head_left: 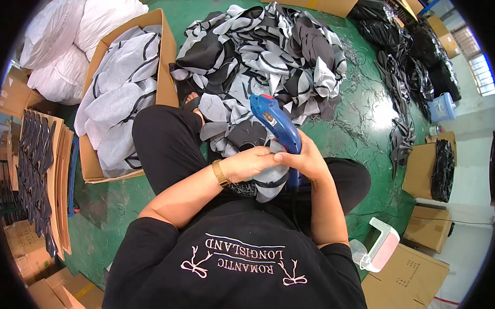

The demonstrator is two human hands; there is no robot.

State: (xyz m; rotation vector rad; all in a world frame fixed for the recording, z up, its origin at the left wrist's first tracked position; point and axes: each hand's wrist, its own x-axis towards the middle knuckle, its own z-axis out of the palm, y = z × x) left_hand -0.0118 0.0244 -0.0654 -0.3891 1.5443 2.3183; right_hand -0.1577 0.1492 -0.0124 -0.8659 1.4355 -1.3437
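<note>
My right hand (308, 159) is closed round a blue handheld power tool (278, 122) with a curved body and a red patch at its far end. It looks like electric scissors, but its working end is hidden. My left hand (251, 164), with a gold watch at the wrist, pinches a grey-white fabric piece (269, 183) against the tool's left side. The two hands meet in front of my lap. Just beyond them spreads a big heap of grey and black fabric pieces (267, 51) on the floor.
To the left stands a cardboard box (168, 64) full of grey fabric pieces (121, 98), with white sacks (60, 50) behind. Black plastic bags (380, 25) and a blue bucket (442, 108) line the right. Thin trimmings litter the green floor (368, 118). A pink-and-white appliance (385, 247) stands near right.
</note>
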